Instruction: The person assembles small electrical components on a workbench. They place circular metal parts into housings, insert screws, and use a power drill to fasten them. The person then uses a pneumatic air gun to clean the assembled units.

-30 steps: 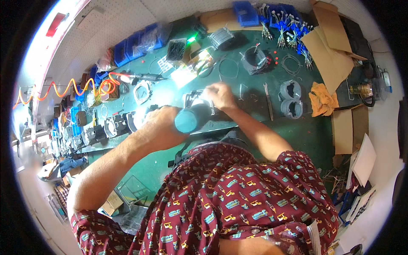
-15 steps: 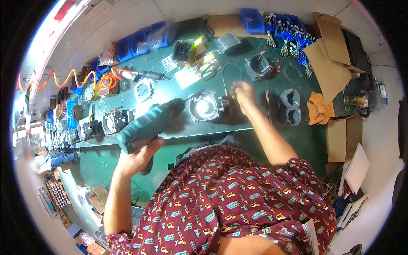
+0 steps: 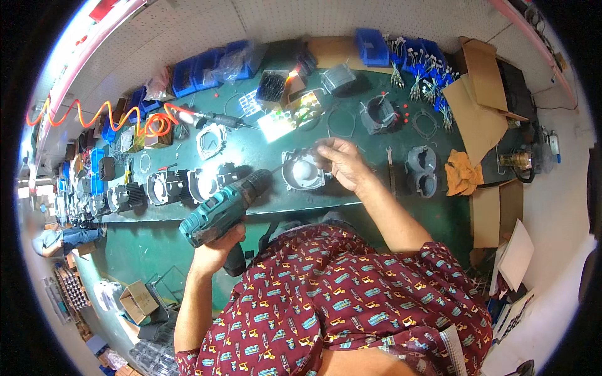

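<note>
My left hand [image 3: 219,248] is wrapped round the handle of a teal and black cordless drill [image 3: 216,216]. The drill's long bit reaches right, toward the rim of a grey metal motor housing [image 3: 288,178], which lies on the bench with its round opening up. Whether the bit touches the housing I cannot tell. Over the housing's upper right edge, my right hand [image 3: 348,168] has thumb and fingers pinched together; what they hold, if anything, is too small to make out.
More metal housings [image 3: 164,187] stand in a row to the left. A screwdriver-like air tool [image 3: 229,120] on an orange coiled hose, a white tray [image 3: 279,127], an orange cloth [image 3: 463,173], two joined grey rings [image 3: 421,160] and an open cardboard box [image 3: 480,116] lie around the bench.
My right hand has come left and nearer, from beyond the housing to its upper right edge. The drill has shifted slightly, its blur gone, and its bit now points at the housing's left rim.
</note>
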A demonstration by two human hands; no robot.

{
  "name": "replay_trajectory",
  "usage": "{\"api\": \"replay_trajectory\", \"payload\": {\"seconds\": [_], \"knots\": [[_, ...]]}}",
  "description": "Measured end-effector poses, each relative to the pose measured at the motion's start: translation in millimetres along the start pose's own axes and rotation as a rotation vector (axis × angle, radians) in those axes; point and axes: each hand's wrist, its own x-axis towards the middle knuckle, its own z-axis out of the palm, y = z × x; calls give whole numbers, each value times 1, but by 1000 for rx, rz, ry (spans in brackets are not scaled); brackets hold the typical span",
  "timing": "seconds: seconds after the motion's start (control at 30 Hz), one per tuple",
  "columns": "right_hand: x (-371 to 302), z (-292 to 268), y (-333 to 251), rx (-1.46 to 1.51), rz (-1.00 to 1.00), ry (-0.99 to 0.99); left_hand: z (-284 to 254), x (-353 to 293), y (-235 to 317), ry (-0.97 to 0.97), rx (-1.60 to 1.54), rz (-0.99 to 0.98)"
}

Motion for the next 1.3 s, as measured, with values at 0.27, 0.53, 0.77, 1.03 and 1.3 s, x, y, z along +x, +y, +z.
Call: {"api": "replay_trajectory", "payload": {"seconds": [0.27, 0.53, 0.77, 1.03, 1.3], "knots": [[-3, 4, -1, -26, 16, -111, -4, 2, -5, -40, 29, -4], [1, -2, -6, -73, 33, -168, -13, 3, -4, -56, 55, -49], [2, -8, -25, -272, 219, -339, -35, 0, 9, -119, 240, -57], [22, -2, 0, -527, -124, 160, -28, 11, 37, -160, 455, 17], [35, -10, 32, -1023, -776, 398, -1, 39, 56, -239, 967, 95]]}}
